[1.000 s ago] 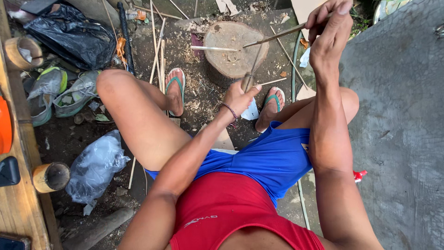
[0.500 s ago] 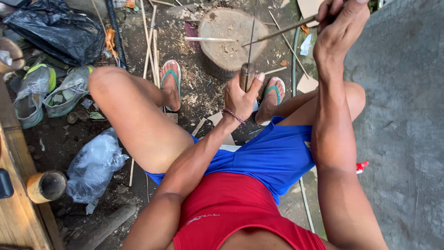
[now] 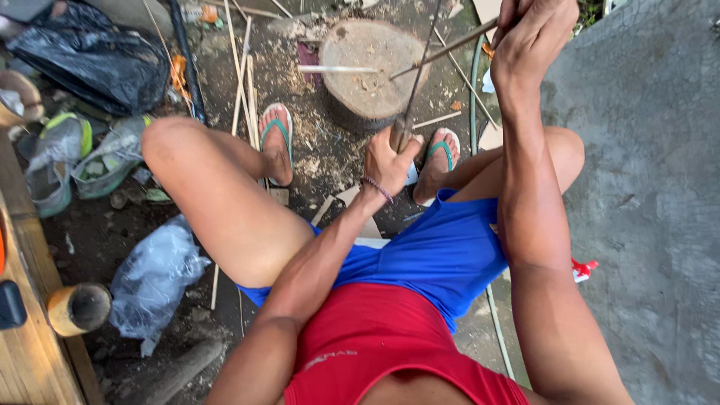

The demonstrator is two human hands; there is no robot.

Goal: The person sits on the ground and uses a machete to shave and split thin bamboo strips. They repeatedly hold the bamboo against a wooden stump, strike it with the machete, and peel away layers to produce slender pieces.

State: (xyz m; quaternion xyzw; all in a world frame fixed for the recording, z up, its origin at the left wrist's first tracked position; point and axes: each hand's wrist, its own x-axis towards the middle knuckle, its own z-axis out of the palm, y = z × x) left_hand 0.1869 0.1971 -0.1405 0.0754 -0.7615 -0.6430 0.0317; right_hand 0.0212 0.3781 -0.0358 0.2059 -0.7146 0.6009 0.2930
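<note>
My left hand (image 3: 390, 159) grips the wooden handle of a knife (image 3: 401, 131), low between my knees. Its thin blade (image 3: 421, 60) points up and away and crosses a thin bamboo stick (image 3: 442, 51). My right hand (image 3: 534, 41) is raised at the top right and holds that stick by its upper end. The stick slants down to the left, and its tip hangs over a round wooden stump (image 3: 367, 94). A pale stick (image 3: 337, 69) lies across the stump's top. My feet in green sandals (image 3: 276, 139) rest on either side of the stump.
Wood shavings and long thin strips (image 3: 241, 82) litter the dirt. A black plastic bag (image 3: 97, 64), a clear bag (image 3: 154, 277) and old shoes (image 3: 64, 154) lie at the left. A bamboo cup (image 3: 79, 309) stands by a wooden plank (image 3: 34, 352). A concrete slab (image 3: 652, 210) fills the right.
The knife blade has slid along the stick from near its tip toward my right hand. Both hands keep their grip, and the view has shifted slightly.
</note>
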